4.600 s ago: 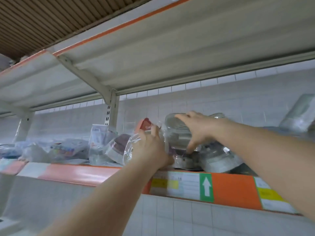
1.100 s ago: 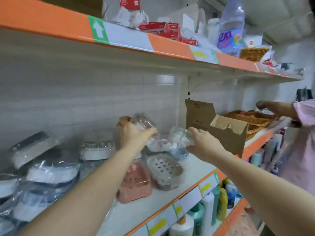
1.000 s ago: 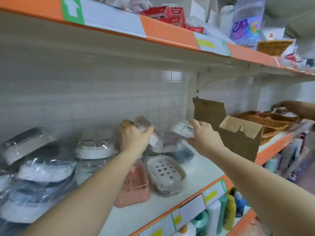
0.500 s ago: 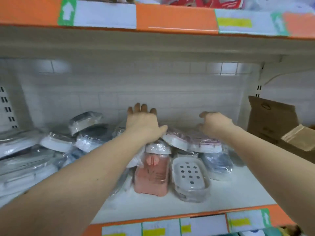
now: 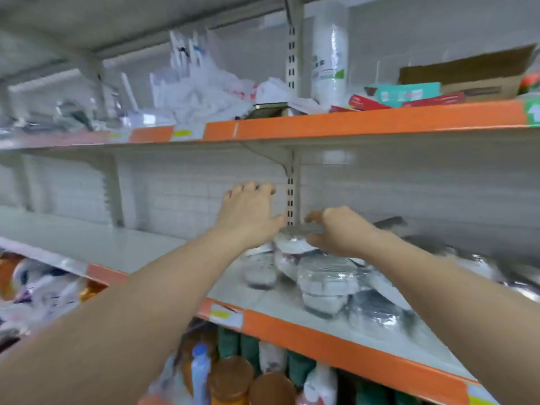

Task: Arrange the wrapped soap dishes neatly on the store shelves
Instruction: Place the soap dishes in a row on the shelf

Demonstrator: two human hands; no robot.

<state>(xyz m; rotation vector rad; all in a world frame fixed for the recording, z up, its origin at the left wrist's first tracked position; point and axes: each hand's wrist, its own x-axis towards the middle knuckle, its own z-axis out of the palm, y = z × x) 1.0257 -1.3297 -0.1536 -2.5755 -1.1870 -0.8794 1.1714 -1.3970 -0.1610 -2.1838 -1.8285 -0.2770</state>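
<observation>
Between the two hands, at the left end of the pile on the white middle shelf, a clear-wrapped white soap dish is sitting on top of other wrapped dishes. The right hand is pinching a thin, flat grey piece just above that dish, thumb under and fingers over; blur is hiding whether it is a lid or another dish. The left hand is hovering just left of the stack, fingers spread and holding nothing.

By my reading, the person is stacking: settling one more item onto the pile's left end. The next move is calling for lowering the flat piece squarely onto the dish while the left hand is steadying the slippery film.

The flat piece is lying level, its long axis running left to right between the hands. Below and right of the right hand, a clear-wrapped oval dish is resting near the orange shelf edge.
</observation>
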